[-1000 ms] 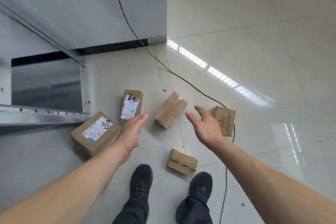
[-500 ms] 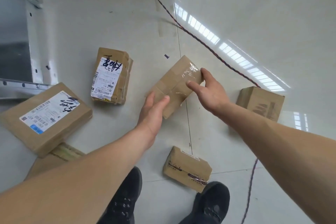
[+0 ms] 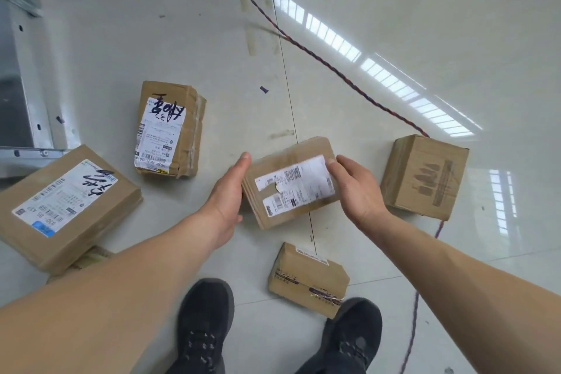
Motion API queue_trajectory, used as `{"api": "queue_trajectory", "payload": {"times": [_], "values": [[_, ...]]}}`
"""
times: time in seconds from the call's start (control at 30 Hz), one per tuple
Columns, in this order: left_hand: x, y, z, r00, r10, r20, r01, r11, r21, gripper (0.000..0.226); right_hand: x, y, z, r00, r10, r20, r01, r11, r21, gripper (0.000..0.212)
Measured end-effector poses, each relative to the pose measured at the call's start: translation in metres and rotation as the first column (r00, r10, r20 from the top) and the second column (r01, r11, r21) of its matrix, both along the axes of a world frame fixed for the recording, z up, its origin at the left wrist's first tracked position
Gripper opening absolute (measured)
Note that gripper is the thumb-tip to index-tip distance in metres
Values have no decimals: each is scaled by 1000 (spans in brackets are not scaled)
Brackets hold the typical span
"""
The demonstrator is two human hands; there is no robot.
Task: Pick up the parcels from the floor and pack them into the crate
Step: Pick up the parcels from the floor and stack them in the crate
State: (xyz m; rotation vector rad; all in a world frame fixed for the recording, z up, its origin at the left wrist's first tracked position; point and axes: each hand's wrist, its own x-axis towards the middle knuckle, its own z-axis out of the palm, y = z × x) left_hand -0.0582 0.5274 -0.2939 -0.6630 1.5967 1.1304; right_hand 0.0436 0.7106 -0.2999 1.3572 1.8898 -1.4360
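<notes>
Held parcel [image 3: 291,184] changed in the last half second: it was tape-side up on the floor [image 3: 425,24] with both hands only touching its ends, now it's turned label-up and clamped between them, which I read as lifted just off the tile, though contact underneath is hidden. So pick one is in progress; nothing packed yet by my read. Left hand [image 3: 227,200] wraps the parcel's left end, thumb on the top edge, fingers underneath out of sight. Right hand [image 3: 355,191] curls round the right end, thumb tip on the label corner. Both gripping, neither open. Outward from the hands: small taped parcel [image 3: 308,278] just below the grip, near the shoes [image 3: 203,328]; printed carton [image 3: 423,176] right of the right hand, sitting on the red-blue cable [image 3: 318,56]; upright labelled parcel [image 3: 168,129] up-left of the left hand; flat labelled parcel [image 3: 65,206] far left, overlapping another box. Metal frame [image 3: 33,94] far left may be the crate; can't confirm.
</notes>
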Motion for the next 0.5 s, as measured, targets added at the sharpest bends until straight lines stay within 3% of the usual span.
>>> {"api": "queue_trajectory", "payload": {"times": [0.27, 0.37, 0.5], "values": [[12, -4, 1, 991, 29, 132, -37, 997, 60, 66, 0, -14, 3, 996, -65, -53, 61, 996, -67, 56], [12, -2, 24, 994, 52, 100, -58, 997, 57, 63, 2, -18, 22, 992, -114, -57, 111, 992, -59, 65], [9, -9, 95, 996, 94, 1, -94, 991, 90, 49, 4, -23, 89, 990, -101, -103, 99, 995, -27, 43]]}}
